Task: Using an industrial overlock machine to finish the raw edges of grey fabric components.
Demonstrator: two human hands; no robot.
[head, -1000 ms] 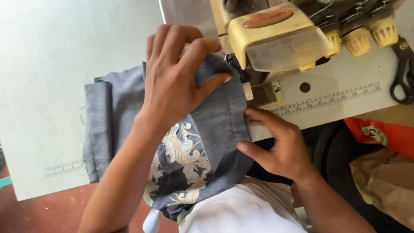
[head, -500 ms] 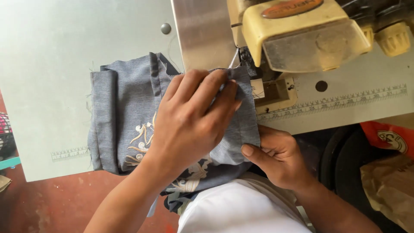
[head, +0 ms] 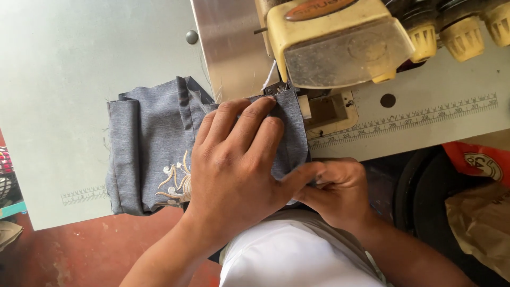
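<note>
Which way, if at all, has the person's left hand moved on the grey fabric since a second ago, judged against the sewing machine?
Yes. The left hand has slid along the grey fabric toward the sewing machine; its fingertips now lie just before the presser foot.

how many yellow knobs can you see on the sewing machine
3, in a row along the top right of the sewing machine: left knob, middle knob, right knob, cut off by the frame edge. More may lie out of view.
</note>
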